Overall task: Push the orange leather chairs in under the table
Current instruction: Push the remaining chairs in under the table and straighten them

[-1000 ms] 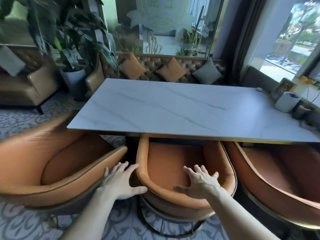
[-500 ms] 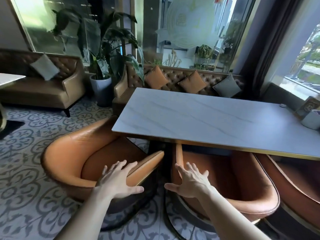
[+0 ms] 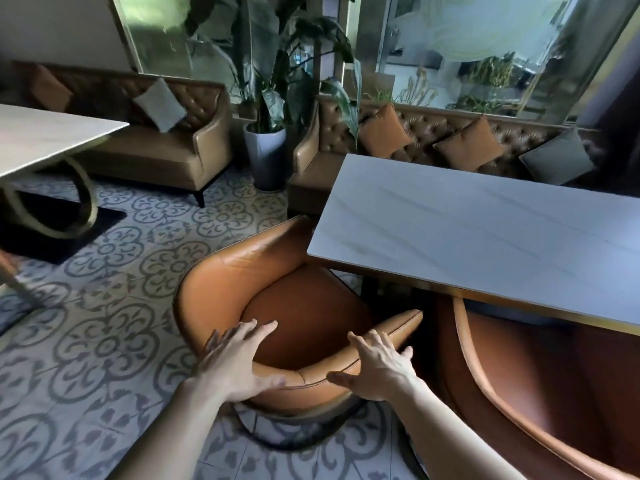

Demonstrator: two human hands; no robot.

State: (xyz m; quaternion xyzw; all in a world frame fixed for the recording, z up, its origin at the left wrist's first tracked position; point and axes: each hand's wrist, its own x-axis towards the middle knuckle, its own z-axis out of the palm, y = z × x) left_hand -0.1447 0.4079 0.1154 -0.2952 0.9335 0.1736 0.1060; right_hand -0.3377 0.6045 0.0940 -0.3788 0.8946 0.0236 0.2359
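1. The second orange chair (image 3: 540,386) ran off the frame's right and lower edges, its front hidden under the marble table (image 3: 485,233).
2. Our left hand (image 3: 235,365) lay flat, fingers spread, on the back rim of the turned orange chair (image 3: 242,278); it gripped nothing.
3. Our right hand (image 3: 375,368) rested likewise open on that rim.
4. That chair stood at the table's corner, mostly outside it.
5. We could read no writing.
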